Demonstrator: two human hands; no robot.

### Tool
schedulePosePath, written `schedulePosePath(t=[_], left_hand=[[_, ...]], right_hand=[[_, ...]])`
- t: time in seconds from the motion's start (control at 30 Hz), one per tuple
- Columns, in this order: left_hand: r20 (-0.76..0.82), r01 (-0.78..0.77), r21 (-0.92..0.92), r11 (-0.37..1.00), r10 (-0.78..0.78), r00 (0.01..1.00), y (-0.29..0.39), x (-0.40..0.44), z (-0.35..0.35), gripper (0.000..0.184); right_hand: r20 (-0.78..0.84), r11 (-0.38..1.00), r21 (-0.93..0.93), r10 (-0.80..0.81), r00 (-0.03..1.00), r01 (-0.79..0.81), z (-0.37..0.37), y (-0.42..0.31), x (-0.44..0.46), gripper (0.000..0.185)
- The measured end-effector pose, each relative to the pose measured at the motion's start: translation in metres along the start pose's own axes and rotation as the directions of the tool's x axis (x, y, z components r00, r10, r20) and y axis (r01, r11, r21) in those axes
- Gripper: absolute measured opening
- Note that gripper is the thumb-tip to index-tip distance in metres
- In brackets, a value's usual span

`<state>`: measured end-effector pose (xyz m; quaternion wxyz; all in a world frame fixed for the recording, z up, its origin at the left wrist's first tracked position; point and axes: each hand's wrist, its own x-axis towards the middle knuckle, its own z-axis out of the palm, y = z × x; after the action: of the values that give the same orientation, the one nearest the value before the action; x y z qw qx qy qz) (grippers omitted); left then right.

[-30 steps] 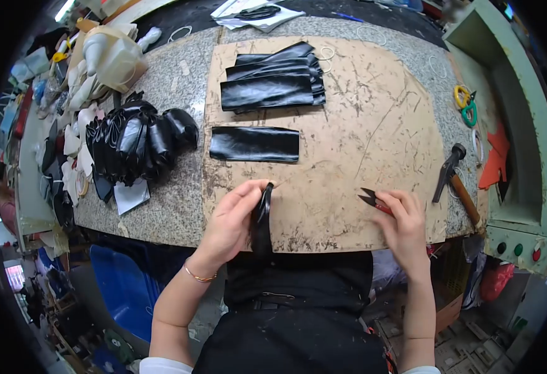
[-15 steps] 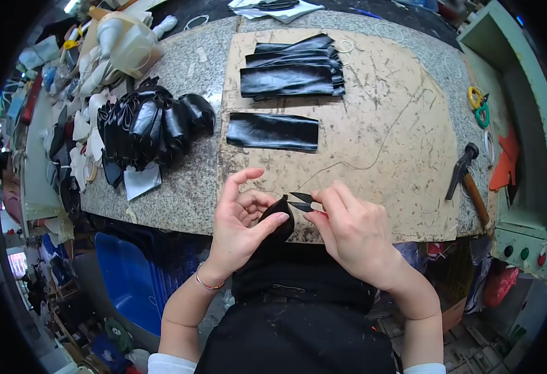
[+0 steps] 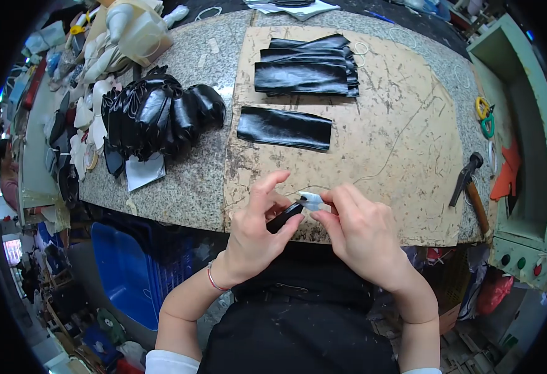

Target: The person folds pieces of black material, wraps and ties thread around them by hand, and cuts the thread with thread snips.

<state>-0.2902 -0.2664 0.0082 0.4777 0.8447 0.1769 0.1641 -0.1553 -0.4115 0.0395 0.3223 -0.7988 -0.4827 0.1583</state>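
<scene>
My left hand (image 3: 258, 230) holds a folded black shiny piece (image 3: 284, 218) between thumb and fingers, with its index finger raised. Right beside it, my right hand (image 3: 362, 230) is closed on the small snips (image 3: 311, 200), whose blades look pale and bright at the tip of the black piece. A thin thread runs from near the hands across the brown board (image 3: 410, 181). Above the hands a single flat black strip (image 3: 284, 128) lies on the board, and beyond it is a stack of black strips (image 3: 304, 76).
A heap of black folded pieces (image 3: 161, 118) sits at the left on the granite top. Toward the right edge are a hammer (image 3: 475, 193), scissors (image 3: 485, 116) and an orange scrap (image 3: 505, 174). A blue bin (image 3: 124, 274) stands below. A person (image 3: 8, 171) shows at the far left.
My right hand has come in from the right with the snips to the black piece in my left hand. The view has shifted, so the tabletop items sit farther right.
</scene>
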Motion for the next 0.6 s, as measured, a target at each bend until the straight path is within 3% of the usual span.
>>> schedulePosePath(t=[0.07, 0.2, 0.23, 0.27, 0.3, 0.33, 0.37, 0.43, 0.47, 0.53, 0.6], left_hand=[[-0.023, -0.013, 0.024, 1.000, 0.014, 1.000, 0.001, 0.001, 0.000, 0.071], [0.039, 0.192, -0.072, 0.979, -0.190, 0.981, 0.010, 0.010, -0.034, 0.059], [-0.034, 0.227, -0.063, 0.972, -0.229, 0.973, 0.018, 0.020, -0.061, 0.044], [-0.256, 0.017, -0.062, 0.998, -0.032, 0.966, -0.002, 0.035, -0.085, 0.027], [-0.376, 0.038, -0.101, 0.994, -0.073, 0.924, 0.003, 0.052, -0.120, 0.019], [-0.482, -0.039, -0.012, 0.999, 0.029, 0.875, -0.007, 0.068, -0.157, 0.016], [-0.528, 0.008, 0.051, 0.999, 0.020, 0.849, -0.016, 0.083, -0.196, 0.017], [-0.471, 0.056, 0.259, 0.964, 0.076, 0.879, -0.081, 0.115, -0.257, 0.020], [-0.441, 0.070, 0.360, 0.930, 0.103, 0.891, -0.115, 0.132, -0.288, 0.021], [-0.403, 0.169, 0.835, 0.524, 0.372, 0.836, -0.163, 0.137, -0.297, 0.023], [-0.448, 0.156, 0.858, 0.489, 0.564, 0.694, -0.109, 0.134, -0.251, 0.022]], right_hand=[[-0.028, 1.000, 0.005, 0.007, 1.000, -0.007, 0.001, 0.001, 0.001, 0.012], [-0.190, 0.995, 0.091, 0.065, 0.980, -0.049, -0.019, 0.015, -0.015, 0.011], [-0.249, 0.989, 0.121, 0.114, 0.962, -0.086, -0.027, 0.024, -0.022, 0.012], [-0.312, 0.978, 0.144, 0.192, 0.930, -0.154, -0.034, 0.038, -0.030, 0.012], [-0.374, 0.958, 0.158, 0.283, 0.883, -0.240, -0.042, 0.056, -0.039, 0.013], [-0.421, 0.934, 0.148, 0.358, 0.833, -0.326, -0.050, 0.076, -0.047, 0.014], [-0.448, 0.909, 0.091, 0.402, 0.799, -0.407, -0.057, 0.095, -0.055, 0.015], [-0.404, 0.874, -0.254, 0.294, 0.866, -0.415, -0.066, 0.132, -0.071, 0.019], [-0.447, 0.796, -0.467, 0.163, 0.880, -0.384, -0.063, 0.143, -0.073, 0.024], [-0.466, 0.862, -0.382, 0.131, 0.875, -0.333, -0.054, 0.119, -0.057, 0.028], [-0.379, 0.950, -0.228, 0.113, 0.918, -0.211, -0.040, 0.092, -0.035, 0.031]])
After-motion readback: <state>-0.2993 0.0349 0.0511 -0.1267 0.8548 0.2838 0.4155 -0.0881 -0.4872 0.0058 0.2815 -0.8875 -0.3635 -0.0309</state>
